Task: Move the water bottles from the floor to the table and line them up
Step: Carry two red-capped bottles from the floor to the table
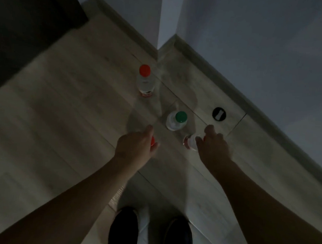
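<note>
Bottles point(190, 141) gripped by curled fingers point(200, 140) of both hands.

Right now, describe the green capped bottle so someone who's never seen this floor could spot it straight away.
Start at the wall corner that juts out over the pale wood floor. Come toward the person's hands, past the lone red-capped bottle; the green-capped bottle stands upright beside a round black floor fitting. It alone has a green cap.
</note>
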`<state>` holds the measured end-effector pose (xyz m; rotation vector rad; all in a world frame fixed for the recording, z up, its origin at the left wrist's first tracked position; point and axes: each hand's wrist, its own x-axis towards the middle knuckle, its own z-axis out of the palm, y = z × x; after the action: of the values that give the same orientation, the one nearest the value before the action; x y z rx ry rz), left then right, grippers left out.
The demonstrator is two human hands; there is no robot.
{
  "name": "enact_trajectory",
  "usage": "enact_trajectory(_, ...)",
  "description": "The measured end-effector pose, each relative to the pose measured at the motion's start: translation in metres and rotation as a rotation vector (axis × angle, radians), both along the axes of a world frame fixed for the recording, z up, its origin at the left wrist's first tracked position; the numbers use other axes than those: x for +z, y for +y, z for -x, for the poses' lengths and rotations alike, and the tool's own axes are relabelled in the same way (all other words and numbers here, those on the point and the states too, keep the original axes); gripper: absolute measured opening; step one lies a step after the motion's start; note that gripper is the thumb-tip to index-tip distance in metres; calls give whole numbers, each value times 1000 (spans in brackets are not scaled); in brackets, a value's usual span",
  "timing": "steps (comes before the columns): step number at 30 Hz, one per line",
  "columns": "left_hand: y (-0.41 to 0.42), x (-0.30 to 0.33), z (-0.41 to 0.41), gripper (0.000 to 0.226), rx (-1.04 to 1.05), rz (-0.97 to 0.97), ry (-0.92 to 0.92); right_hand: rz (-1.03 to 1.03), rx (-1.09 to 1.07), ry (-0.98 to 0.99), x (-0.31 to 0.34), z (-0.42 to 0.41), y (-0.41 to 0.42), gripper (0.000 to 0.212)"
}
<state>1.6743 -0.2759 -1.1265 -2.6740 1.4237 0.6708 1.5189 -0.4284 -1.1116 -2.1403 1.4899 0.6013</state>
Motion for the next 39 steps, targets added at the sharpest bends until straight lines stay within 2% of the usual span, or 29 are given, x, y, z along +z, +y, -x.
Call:
enact_trajectory(2,2,-6,1,37,-26,95,0,74,42,-31,-5,2,-1,30)
enact_trajectory(5,5,12,2,32,-4,72,27,52,-35,-75,14,8,3,27)
enact_trajectory(10,-1,113,8,28,79,71,-13,66,-77,-140,112,15,23,23)
enact_trajectory(14,-10,241,10,28,162,99,109,64,-94,-157,232,19,17,23)
enact_trajectory(17,-6,379,15,29,143,169,137,61,-98,-223,356,26,22,21)
enact_trajectory(22,8,585,40,24,185,391,156,216,-192,-378,565,49,36,21)
enact_trajectory(26,24,691,64,24,216,600,151,358,-273,-517,671,74,61,26)
enact_trajectory(30,22,751,86,21,214,744,194,414,-294,-606,728,94,62,23)
enact_trajectory(32,23,770,95,22,214,754,251,435,-303,-613,743,103,64,20)
enact_trajectory(39,3,809,114,26,34,838,345,549,-451,-606,778,142,83,21)
